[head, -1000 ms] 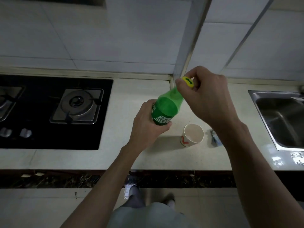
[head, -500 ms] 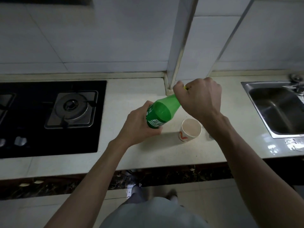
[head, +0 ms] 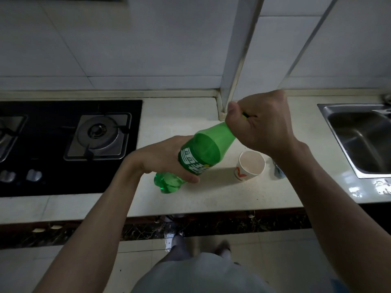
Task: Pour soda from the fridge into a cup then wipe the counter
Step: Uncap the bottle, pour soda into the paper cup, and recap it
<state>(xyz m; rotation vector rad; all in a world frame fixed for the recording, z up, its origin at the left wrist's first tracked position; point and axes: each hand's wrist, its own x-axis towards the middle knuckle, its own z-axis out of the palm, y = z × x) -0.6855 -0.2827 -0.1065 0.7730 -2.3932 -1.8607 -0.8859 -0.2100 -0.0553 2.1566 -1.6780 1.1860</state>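
The left hand (head: pixel 165 159) grips the green soda bottle (head: pixel 203 153) round its labelled middle, just left of the frame's centre, with the fingers curled under it. The right hand (head: pixel 262 123) is closed in a fist over the bottle's neck and cap (head: pixel 245 115) — only a thin yellow sliver of the cap shows between thumb and fingers. The bottle is tilted: its lumpy base points to the lower left, low over the table (head: pixel 211 197), and its neck rises toward the upper right. I cannot tell whether the base touches the table.

A white paper cup (head: pixel 250 166) with a red mark stands upright on the table just right of the bottle and apart from it, below the right wrist. A small dark object (head: pixel 278 172) lies just right of the cup, partly hidden by the forearm — too unclear to name.

A black gas hob (head: pixel 69 182) fills the left of the frame, with a round burner (head: pixel 98 135) and two shiny knobs (head: pixel 33 175). A steel sink (head: pixel 364 138) sits at the right edge. White wall tiles (head: pixel 127 49) span the top, with a corner jutting out behind the right hand
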